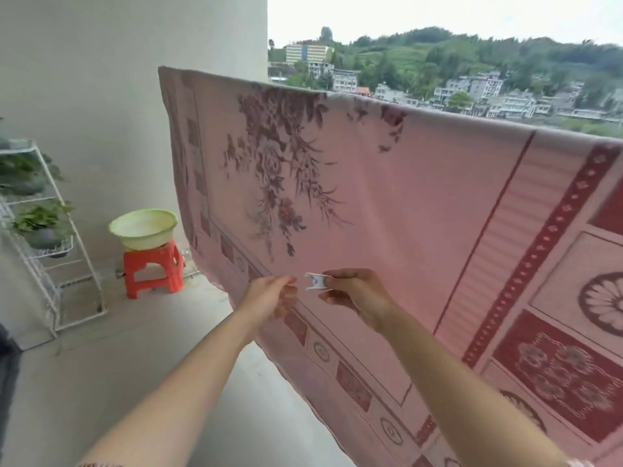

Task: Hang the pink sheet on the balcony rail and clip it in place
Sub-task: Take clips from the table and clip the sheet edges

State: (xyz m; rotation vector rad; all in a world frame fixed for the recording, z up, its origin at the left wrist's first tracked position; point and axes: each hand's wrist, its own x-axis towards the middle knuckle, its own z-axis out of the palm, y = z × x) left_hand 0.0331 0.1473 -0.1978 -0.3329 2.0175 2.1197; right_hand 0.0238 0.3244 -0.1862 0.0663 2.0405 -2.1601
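With the pink sheet [387, 203] draped over the balcony rail, the left hand [269, 293] pinches its fabric while the right hand [354, 294] holds a white clip [315, 282], best pushed fully over the gathered fold.

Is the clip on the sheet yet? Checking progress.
Not yet. The white clip is in the right hand, beside the left hand pinching the pink sheet.

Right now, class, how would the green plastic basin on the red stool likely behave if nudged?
The green plastic basin probably slides easily: it looks thin-walled, light and empty. It may tip, since it is wider than the red plastic stool beneath it.
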